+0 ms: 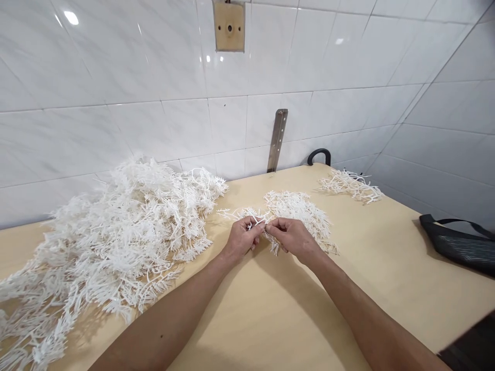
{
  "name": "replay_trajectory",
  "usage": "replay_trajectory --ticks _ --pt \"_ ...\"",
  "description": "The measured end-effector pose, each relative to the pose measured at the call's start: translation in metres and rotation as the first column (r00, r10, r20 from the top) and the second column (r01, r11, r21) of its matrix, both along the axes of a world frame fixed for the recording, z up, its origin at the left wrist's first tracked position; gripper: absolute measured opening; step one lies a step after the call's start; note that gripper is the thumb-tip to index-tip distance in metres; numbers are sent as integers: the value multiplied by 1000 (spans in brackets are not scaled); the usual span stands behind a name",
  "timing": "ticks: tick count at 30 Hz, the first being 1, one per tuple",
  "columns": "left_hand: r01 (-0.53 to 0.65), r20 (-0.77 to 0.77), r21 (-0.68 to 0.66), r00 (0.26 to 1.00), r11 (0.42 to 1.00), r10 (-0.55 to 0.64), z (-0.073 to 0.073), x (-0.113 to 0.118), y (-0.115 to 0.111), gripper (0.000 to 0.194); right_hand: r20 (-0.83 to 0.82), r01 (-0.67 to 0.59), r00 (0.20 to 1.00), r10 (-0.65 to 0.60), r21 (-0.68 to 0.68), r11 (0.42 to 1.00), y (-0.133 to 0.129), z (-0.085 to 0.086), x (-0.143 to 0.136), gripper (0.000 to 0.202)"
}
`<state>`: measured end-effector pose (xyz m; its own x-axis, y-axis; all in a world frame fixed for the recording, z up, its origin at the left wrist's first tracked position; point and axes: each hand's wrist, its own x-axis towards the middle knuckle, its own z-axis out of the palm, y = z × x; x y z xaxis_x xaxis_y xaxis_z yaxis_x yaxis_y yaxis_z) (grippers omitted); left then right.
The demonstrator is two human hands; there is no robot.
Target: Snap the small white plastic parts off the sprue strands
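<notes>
Near the middle of the wooden table point(371, 257), my left hand point(243, 238) pinches a white branching sprig point(247, 212). Close beside it, my right hand point(292, 237) has its fingertips closed on the same sprig, almost touching the left fingertips. Part of the sprig is hidden by the fingers. Behind and beside my right hand lies a small pile of white sprigs point(299, 206). A large, tangled heap of white sprigs point(127, 226) covers the left side of the table.
A smaller bunch of white pieces point(351, 185) lies at the back right. Behind the table edge stand a metal strip point(277, 140) and a black curved handle point(319, 152). A black bag point(460, 245) sits at the right edge. A tiled wall point(174, 62) rises behind.
</notes>
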<state>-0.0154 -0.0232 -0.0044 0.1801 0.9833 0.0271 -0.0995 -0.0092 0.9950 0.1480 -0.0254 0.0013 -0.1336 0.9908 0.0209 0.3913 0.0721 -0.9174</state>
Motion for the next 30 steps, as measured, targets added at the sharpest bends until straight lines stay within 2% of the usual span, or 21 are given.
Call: replay_trajectory --ticks 5,8,12,17,21,25,28,30 --pt "-83 -121 29 989 996 86 3 2 -3 35 254 15 966 -49 133 991 -2 5 -3 22" --pt "-133 -198 75 969 988 146 -1 4 -2 33 307 39 948 -82 146 989 -3 7 -4 20" --pt "-126 -254 138 954 982 158 -5 3 2 34 166 28 985 -37 53 998 -3 4 -3 21" --pt "-2 -163 35 987 999 7 0 -2 4 39 -131 -102 987 88 -103 989 1 -3 0 27" --pt "42 -133 3 990 999 -41 2 -3 4 42 -177 -123 979 101 -113 986 2 -5 -1 23" --pt "67 -145 20 987 998 -63 2 -2 3 42 -37 -40 999 37 -67 997 2 -2 -5 16" --pt "99 -84 -14 991 995 -100 6 -2 0 43 161 79 983 -94 96 992 3 -1 -5 13" --pt "113 -26 -64 993 992 -115 10 -1 -3 44 190 144 967 -168 133 981 6 -2 -1 14"
